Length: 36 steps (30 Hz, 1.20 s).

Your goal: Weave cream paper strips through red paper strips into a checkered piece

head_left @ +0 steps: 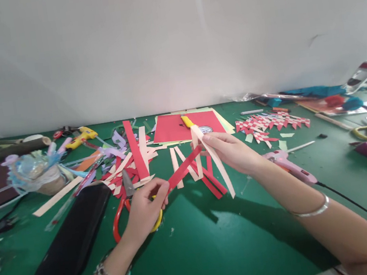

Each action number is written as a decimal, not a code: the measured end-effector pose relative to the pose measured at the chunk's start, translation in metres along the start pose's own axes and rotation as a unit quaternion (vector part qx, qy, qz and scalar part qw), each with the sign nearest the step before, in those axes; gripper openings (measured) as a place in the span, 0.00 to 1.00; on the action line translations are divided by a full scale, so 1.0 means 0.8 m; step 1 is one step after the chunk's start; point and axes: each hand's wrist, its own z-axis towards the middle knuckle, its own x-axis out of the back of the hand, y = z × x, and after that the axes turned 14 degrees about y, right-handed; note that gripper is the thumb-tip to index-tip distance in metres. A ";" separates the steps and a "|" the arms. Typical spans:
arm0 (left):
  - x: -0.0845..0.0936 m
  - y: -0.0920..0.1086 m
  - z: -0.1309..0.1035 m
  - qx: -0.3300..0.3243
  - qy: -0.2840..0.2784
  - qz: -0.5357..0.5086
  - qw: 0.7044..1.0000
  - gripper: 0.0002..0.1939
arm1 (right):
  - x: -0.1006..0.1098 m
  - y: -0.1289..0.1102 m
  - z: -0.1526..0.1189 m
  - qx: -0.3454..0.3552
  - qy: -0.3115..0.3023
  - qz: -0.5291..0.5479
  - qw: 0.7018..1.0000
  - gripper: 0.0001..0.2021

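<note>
My left hand (146, 209) pinches one end of a red paper strip (183, 168) between thumb and fingers. The strip slants up to my right hand (232, 151), whose fingers are closed on a cream paper strip (222, 170) that is folded over and crosses the red one there. Its long tail hangs down toward the table. Below them lie loose cream strips (176, 170) and red strips (209, 187). Scissors (116, 223) with red and yellow handles rest under my left hand, partly hidden by it.
Behind are stacked red sheets (170, 128) and a yellow-handled tool (187, 121). Woven red-and-white pieces (271, 122) and a pink glue gun (291, 165) with its cord lie right. Left are a black case (76, 236), paper scraps (115, 168) and a yellow glue gun (83, 136).
</note>
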 end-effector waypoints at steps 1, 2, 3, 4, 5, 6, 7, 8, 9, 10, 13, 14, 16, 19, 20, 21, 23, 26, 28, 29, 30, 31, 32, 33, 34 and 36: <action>0.000 0.000 0.000 -0.003 0.001 0.002 1.000 0.14 | 0.002 -0.001 0.000 0.008 -0.002 -0.008 1.000 0.16; 0.001 -0.001 0.000 -0.007 0.000 0.003 1.000 0.14 | 0.003 -0.003 0.000 0.015 -0.004 -0.018 1.000 0.16; 0.001 -0.001 0.000 -0.012 -0.001 0.005 1.000 0.14 | 0.004 -0.004 0.000 0.021 -0.006 -0.028 0.999 0.16; 0.001 -0.002 0.000 -0.018 -0.005 0.006 1.000 0.14 | 0.004 -0.005 -0.001 0.024 -0.008 -0.039 0.999 0.16; 0.001 -0.002 0.000 -0.025 -0.008 0.007 1.000 0.14 | 0.004 -0.006 -0.002 0.025 -0.012 -0.051 0.998 0.16; 0.001 -0.003 0.000 -0.032 -0.012 0.008 0.999 0.14 | 0.004 -0.006 -0.002 0.023 -0.017 -0.060 0.998 0.16; 0.001 -0.004 -0.001 -0.038 -0.015 0.009 0.999 0.14 | 0.003 -0.005 -0.003 0.018 -0.024 -0.067 0.997 0.16; 0.000 -0.004 -0.001 -0.045 -0.016 0.009 0.999 0.14 | 0.001 -0.004 -0.004 0.011 -0.031 -0.068 0.997 0.16; 0.000 -0.004 -0.001 -0.051 -0.014 0.009 0.999 0.14 | 0.000 -0.002 -0.004 0.002 -0.037 -0.062 0.997 0.15; 0.000 -0.004 -0.001 -0.055 -0.010 0.008 0.998 0.13 | -0.002 0.000 -0.004 -0.008 -0.039 -0.047 0.998 0.15; -0.001 -0.005 -0.001 -0.059 0.008 0.005 0.998 0.13 | -0.005 0.005 -0.003 -0.048 -0.025 0.032 0.998 0.12; -0.001 -0.005 -0.001 -0.059 0.015 0.006 0.998 0.13 | -0.006 0.006 -0.003 -0.065 -0.023 0.060 0.996 0.12; 0.000 -0.007 -0.001 -0.064 0.030 0.009 0.997 0.12 | -0.007 0.007 -0.003 -0.099 -0.037 0.102 0.989 0.12; 0.001 -0.011 -0.001 -0.078 0.050 0.015 0.996 0.11 | -0.009 0.006 -0.004 -0.130 -0.067 0.134 0.980 0.11; 0.002 -0.012 -0.001 -0.080 0.056 0.017 0.995 0.11 | -0.010 0.006 -0.004 -0.135 -0.068 0.144 0.978 0.10; 0.002 -0.013 -0.001 -0.082 0.059 0.019 0.995 0.11 | -0.011 0.006 -0.005 -0.139 -0.067 0.154 0.976 0.10; 0.002 -0.014 -0.001 -0.083 0.060 0.021 0.995 0.11 | -0.013 0.007 -0.005 -0.147 -0.070 0.172 0.971 0.10; 0.002 -0.013 -0.001 -0.086 0.058 0.029 0.994 0.11 | -0.015 0.008 -0.007 -0.156 -0.086 0.174 0.968 0.09; 0.001 -0.013 -0.002 -0.079 0.064 0.034 0.994 0.11 | -0.017 0.009 -0.008 -0.149 -0.097 0.173 0.969 0.09; 0.001 -0.013 -0.002 -0.072 0.068 0.032 0.995 0.10 | -0.018 0.009 -0.009 -0.146 -0.100 0.175 0.969 0.09; 0.001 -0.013 -0.002 -0.065 0.072 0.027 0.995 0.10 | -0.020 0.009 -0.010 -0.143 -0.099 0.179 0.968 0.09; 0.001 -0.013 -0.003 -0.058 0.074 0.021 0.995 0.10 | -0.021 0.009 -0.010 -0.145 -0.091 0.185 0.968 0.08; 0.001 -0.012 -0.003 -0.054 0.074 0.015 0.996 0.09 | -0.023 0.008 -0.011 -0.149 -0.080 0.190 0.967 0.08; 0.000 -0.012 -0.003 -0.052 0.072 0.009 0.996 0.09 | -0.024 0.008 -0.011 -0.154 -0.065 0.193 0.967 0.07; 0.000 -0.012 -0.003 -0.051 0.067 0.006 0.996 0.10 | -0.026 0.008 -0.012 -0.155 -0.052 0.189 0.968 0.07; -0.001 -0.010 -0.003 -0.046 0.055 0.005 0.997 0.10 | -0.029 0.008 -0.013 -0.140 -0.048 0.161 0.976 0.05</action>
